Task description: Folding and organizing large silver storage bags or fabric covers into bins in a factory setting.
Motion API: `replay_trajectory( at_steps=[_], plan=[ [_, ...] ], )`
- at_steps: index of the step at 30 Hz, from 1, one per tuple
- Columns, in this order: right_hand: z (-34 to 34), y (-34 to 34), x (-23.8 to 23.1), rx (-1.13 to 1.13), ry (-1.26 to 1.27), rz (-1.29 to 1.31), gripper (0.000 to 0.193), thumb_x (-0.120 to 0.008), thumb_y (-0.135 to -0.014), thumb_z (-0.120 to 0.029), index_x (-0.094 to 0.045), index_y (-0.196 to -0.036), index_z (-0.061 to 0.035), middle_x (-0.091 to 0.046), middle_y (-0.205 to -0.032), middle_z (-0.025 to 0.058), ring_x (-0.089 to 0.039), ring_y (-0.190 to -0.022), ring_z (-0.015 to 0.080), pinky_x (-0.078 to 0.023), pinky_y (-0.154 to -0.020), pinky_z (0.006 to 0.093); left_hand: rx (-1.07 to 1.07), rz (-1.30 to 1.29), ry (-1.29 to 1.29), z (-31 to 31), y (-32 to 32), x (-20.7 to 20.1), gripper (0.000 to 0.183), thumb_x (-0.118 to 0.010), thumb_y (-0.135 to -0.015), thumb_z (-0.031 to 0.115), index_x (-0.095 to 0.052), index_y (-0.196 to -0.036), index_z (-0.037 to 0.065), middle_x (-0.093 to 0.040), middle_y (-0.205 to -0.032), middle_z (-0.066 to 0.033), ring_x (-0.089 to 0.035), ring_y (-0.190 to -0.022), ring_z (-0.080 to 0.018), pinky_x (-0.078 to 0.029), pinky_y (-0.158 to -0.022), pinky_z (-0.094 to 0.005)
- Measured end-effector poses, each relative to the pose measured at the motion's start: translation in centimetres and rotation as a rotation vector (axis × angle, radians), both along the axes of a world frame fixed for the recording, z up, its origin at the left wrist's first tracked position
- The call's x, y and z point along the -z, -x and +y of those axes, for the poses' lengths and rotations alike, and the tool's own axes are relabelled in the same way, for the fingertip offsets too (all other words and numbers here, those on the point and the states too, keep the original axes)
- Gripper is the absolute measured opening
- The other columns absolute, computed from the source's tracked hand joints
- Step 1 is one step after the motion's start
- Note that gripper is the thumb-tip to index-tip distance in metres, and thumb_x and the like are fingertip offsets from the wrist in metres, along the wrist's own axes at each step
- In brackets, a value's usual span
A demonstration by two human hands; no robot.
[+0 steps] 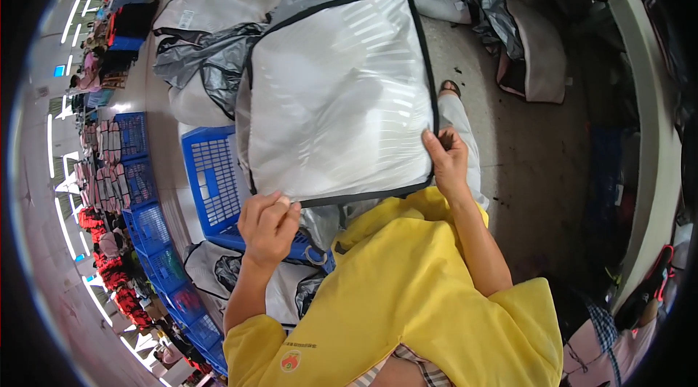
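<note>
Spanning left hand [267,225] to right hand [447,158]: translucent cover [338,96].

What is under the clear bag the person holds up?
Under the clear bag a blue crate shows at its left edge; the rest of the crate and the floor there are covered.

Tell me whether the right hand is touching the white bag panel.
Touching: the head view shows the right hand pinching the black-trimmed corner of the white bag panel.

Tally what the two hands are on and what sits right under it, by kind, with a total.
Hands: 2, the other at
White panel with black edging, held by both hands: 1
Blue plastic crate beneath it: 1
Total: 4
</note>
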State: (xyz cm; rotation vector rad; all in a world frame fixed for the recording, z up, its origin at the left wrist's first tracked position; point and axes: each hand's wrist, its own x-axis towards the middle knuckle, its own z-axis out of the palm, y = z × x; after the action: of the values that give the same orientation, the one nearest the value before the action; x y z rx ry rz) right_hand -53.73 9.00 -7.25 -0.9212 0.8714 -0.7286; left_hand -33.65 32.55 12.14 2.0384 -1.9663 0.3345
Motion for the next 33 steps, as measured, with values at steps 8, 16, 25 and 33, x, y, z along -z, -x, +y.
replay_trajectory(
  at_steps=[8,16,25,33],
  plan=[
    [0.7,0.8,-2.9,-0.313,-0.206,0.043,0.027,-0.08,-0.093,-0.027,-0.062,-0.088,-0.0075,-0.054,-0.073,-0.006,-0.046,-0.059,0.0039,-0.035,-0.049,0.0234,-0.196,-0.028,0.063,4.0,0.0,1.7,0.022,-0.082,-0.072,-0.009,-0.065,-0.082,0.001,-0.06,-0.094,-0.0105,-0.067,-0.086,-0.0337,-0.056,-0.068,-0.0446],
    [0.9,1.5,-2.5,-0.333,-0.206,0.064,0.031,-0.079,-0.094,-0.032,-0.063,-0.091,-0.0064,-0.055,-0.074,-0.0048,-0.047,-0.058,0.0047,-0.035,-0.049,0.0218,-0.238,0.029,0.093,4.1,0.7,2.0,0.021,-0.079,-0.073,-0.012,-0.065,-0.084,0.001,-0.059,-0.096,-0.0112,-0.066,-0.086,-0.0346,-0.057,-0.07,-0.045],
    [2.5,5.5,-6.4,-0.482,-0.558,0.371,0.035,-0.069,-0.101,-0.032,-0.065,-0.081,-0.0041,-0.068,-0.077,0.0032,-0.055,-0.058,0.0071,-0.031,-0.045,0.0211,-0.25,0.068,0.081,4.1,1.3,2.1,0.02,-0.078,-0.074,-0.013,-0.064,-0.081,0.0,-0.058,-0.095,-0.0126,-0.065,-0.085,-0.0341,-0.059,-0.072,-0.0463],
    [3.2,6.7,-6.1,-0.565,-0.732,0.165,0.017,-0.066,-0.102,-0.023,-0.066,-0.093,-0.0079,-0.074,-0.092,0.0042,-0.049,-0.061,0.0032,-0.034,-0.05,0.0184,-0.239,0.101,0.051,3.7,1.7,2.2,0.02,-0.076,-0.073,-0.015,-0.063,-0.08,-0.002,-0.057,-0.096,-0.0135,-0.063,-0.085,-0.0339,-0.061,-0.074,-0.0475]
  ],
)
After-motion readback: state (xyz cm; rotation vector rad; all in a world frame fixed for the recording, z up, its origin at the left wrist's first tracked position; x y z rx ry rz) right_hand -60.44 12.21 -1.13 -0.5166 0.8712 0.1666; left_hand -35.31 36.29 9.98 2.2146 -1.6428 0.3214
